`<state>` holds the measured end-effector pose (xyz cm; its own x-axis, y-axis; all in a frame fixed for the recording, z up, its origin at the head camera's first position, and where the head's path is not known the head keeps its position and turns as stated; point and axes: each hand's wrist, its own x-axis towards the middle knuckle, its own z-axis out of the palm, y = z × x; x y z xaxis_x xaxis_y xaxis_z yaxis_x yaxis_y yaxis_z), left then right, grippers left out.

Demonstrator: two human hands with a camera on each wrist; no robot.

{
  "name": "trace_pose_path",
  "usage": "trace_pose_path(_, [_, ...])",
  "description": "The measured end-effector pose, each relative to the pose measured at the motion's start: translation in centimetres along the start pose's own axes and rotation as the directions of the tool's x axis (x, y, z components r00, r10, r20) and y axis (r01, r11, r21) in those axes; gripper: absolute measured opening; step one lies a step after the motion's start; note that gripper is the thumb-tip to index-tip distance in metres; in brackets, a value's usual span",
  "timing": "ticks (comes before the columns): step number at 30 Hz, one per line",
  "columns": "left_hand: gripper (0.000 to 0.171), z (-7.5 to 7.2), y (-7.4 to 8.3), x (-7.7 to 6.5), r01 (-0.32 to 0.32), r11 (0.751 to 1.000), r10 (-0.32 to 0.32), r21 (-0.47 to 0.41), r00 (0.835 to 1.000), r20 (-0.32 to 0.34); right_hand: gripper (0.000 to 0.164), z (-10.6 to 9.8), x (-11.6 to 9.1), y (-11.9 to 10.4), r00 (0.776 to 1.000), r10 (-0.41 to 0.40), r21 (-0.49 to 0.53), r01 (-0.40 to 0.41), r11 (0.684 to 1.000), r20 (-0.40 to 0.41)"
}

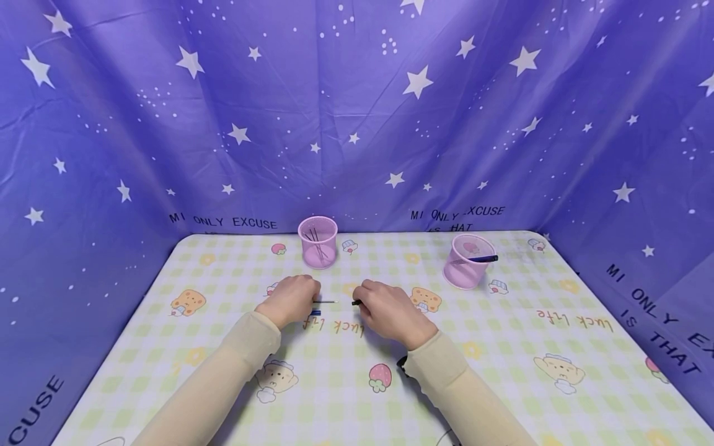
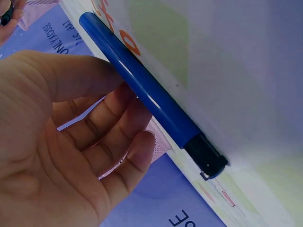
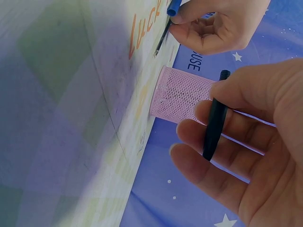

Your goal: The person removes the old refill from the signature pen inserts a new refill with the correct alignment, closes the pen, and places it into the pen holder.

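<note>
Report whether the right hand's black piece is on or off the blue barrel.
Off: the right hand pinches the black piece, a gap separating it from the blue barrel.

- Narrow gap between my left hand and right hand; blue barrel, thin refill and black tapered piece poke into it.
- Near pink cup stands just beyond my left.
- Wide lane between it and second cup, whose pen juts rightward.
- Curtain blocks past the table's far edge.
</note>
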<state>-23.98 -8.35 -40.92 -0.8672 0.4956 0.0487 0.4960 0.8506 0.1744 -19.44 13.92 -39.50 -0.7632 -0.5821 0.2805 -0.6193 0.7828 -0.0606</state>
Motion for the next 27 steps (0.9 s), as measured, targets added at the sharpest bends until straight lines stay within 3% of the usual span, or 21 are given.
trace_pose_path(14, [0.018, -0.06, 0.04, -0.08, 0.016, 1.0, -0.016, -0.026, 1.0, 0.021, 0.015, 0.02, -0.04, 0.01, 1.0, -0.001, 0.004, 0.001, 1.0, -0.004])
trace_pose_path(27, [0.01, -0.83, 0.02, 0.18, -0.044, 0.998, 0.045, 0.048, 0.999, -0.021, 0.015, -0.03, -0.07, -0.04, 1.0, -0.007, -0.008, 0.007, 1.0, -0.007])
